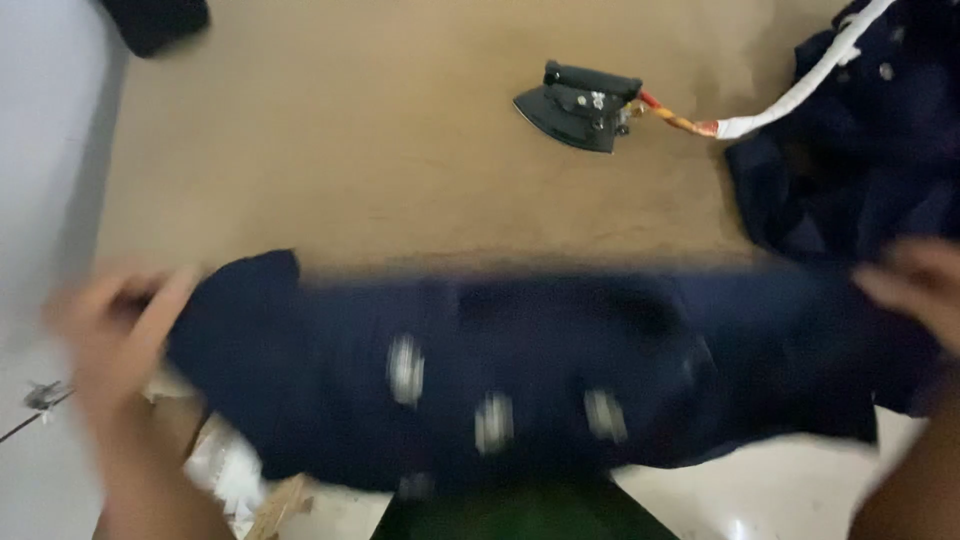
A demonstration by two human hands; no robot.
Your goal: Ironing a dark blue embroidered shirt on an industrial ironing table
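Observation:
A dark navy garment (pixel 540 370) with pale round buttons is stretched across the near edge of a tan padded table (pixel 400 150), heavily blurred by motion. My left hand (pixel 120 325) grips its left end. My right hand (pixel 920 290) holds its right end. The cloth hangs partly over the table's front edge.
A black flat iron (pixel 580 105) rests on the table at the back, its white and orange cord (pixel 800 95) running up to the right. A heap of dark navy clothes (pixel 860 150) lies at the right. Another dark item (pixel 155 20) sits at the far left corner.

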